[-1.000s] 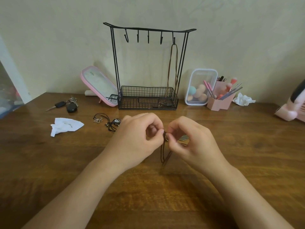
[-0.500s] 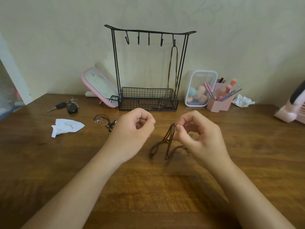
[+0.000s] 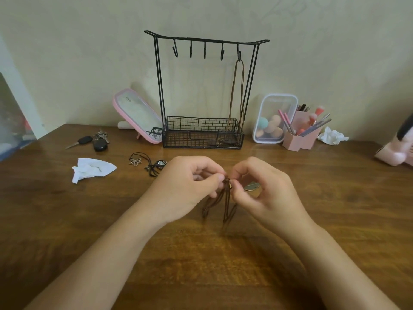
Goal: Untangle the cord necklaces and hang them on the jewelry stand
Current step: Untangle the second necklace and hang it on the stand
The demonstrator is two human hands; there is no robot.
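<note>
Brown cord (image 3: 227,199) has its top hidden where the left hand (image 3: 187,186) and right hand (image 3: 263,193) meet, both curled, pinching it over the tabletop (image 3: 201,265).

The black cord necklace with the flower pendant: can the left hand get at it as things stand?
Probably yes. The black cord necklace lies on open table just beside the left hand, with nothing between them. But that hand pinches the brown cord necklace, so it must let go first.

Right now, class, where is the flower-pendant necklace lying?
In the head view, the flower-pendant necklace lies on the table, left of centre, between the crumpled white tissue and the left hand.
</note>
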